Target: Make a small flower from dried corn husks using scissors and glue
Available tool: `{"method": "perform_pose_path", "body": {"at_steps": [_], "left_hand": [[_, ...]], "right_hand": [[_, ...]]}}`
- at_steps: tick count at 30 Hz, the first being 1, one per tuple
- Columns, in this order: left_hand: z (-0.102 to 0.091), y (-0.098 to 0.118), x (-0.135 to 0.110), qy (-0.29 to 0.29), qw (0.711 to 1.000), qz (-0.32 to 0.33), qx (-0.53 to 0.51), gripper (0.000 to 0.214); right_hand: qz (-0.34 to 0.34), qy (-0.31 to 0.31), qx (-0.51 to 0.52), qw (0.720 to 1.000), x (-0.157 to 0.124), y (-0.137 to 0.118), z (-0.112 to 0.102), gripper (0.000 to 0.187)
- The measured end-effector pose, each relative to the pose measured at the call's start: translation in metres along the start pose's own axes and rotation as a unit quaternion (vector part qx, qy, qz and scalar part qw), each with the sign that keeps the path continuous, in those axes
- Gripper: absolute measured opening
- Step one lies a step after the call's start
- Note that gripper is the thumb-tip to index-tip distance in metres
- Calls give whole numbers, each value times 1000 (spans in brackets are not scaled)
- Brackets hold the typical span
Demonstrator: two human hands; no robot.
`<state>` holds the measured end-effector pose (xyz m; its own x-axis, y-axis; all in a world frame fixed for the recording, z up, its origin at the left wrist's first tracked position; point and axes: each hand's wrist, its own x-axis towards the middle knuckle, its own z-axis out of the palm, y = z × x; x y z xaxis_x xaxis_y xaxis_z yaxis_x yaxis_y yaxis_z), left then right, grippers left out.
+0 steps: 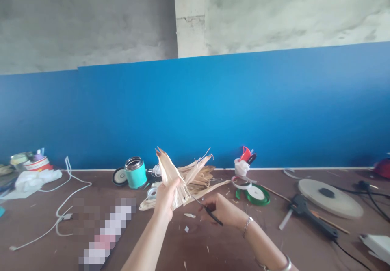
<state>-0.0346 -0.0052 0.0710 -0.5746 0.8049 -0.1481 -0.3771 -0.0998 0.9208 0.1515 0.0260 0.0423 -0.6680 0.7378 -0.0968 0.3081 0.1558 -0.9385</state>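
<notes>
- At far left, a thin white cable (61, 206) loops over the brown tabletop (201, 248).
- Next, an uncapped turquoise cylindrical container (135, 175) with a metal rim stands near the blue partition (213, 112) along the table's back edge.
- The left hand (165, 197) is closed around a pale, dry, papery husk (170, 167), raised in front of the container's right side. Its long axis leans, dark-tipped end up and left, cut-looking end down and right.
- Behind and right of it, a loose tan heap of dried husks (203, 181) crowds the back.
- Between the 2 forearms lies the freest room, toward the wearer, with only small flat pale scraps on it.
- A slim dark-handled metal tool (213, 217), perhaps scissors, points up and left at the husk's lower end; whether its tip touches, I cannot tell.
- The right hand (224, 210) has its fingers curled narrowly around that tool, just right of the husk; the left hand is nearer to it.
- Farther right, a green ribbon spool (264, 196) and a black glue gun (317, 218) bound that hand's sideways room.
</notes>
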Motion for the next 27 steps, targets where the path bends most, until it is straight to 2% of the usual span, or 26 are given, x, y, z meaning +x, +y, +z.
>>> {"method": "perform_pose_path", "body": {"at_steps": [4, 12, 18, 22, 27], "left_hand": [[-1, 0, 0, -28, 999, -26, 11, 24], [1, 5, 0, -5, 999, -28, 25, 22], [0, -3, 3, -21, 999, -31, 38, 30], [2, -8, 0, -30, 998, -42, 39, 31], [1, -13, 1, -61, 994, -86, 41, 37]], "right_hand": [[-7, -1, 4, 1000, 1, 1, 0, 22], [-3, -22, 4, 1000, 1, 1, -2, 25], [-14, -23, 9, 1000, 2, 2, 0, 28], [-25, -24, 22, 999, 4, 4, 2, 20], [21, -26, 37, 999, 2, 4, 2, 22]]}}
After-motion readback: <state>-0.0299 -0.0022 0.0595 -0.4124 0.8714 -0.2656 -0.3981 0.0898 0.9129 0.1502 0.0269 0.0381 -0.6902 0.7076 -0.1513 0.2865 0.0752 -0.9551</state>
